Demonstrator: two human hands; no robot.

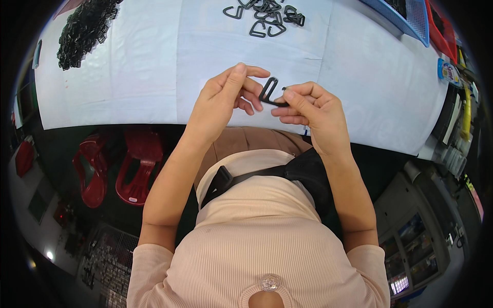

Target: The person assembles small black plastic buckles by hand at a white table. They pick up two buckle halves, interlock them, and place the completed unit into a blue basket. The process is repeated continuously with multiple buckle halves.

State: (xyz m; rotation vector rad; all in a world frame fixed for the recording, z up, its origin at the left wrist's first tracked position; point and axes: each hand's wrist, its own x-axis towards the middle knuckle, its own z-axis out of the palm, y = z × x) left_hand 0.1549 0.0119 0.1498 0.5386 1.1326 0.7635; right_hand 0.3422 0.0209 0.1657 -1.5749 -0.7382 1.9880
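right hand (316,105) pinches black buckle (267,100) | left hand (218,97) loosely spread beside it | loose buckles (267,7) by table (246,51) far edge, heap (84,33) far-left; done/left split unclear

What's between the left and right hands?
In the head view: a black buckle, pinched in the right hand; whether the left hand touches it is unclear.

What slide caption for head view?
Right hand pinching black clip near open left hand, above white table.
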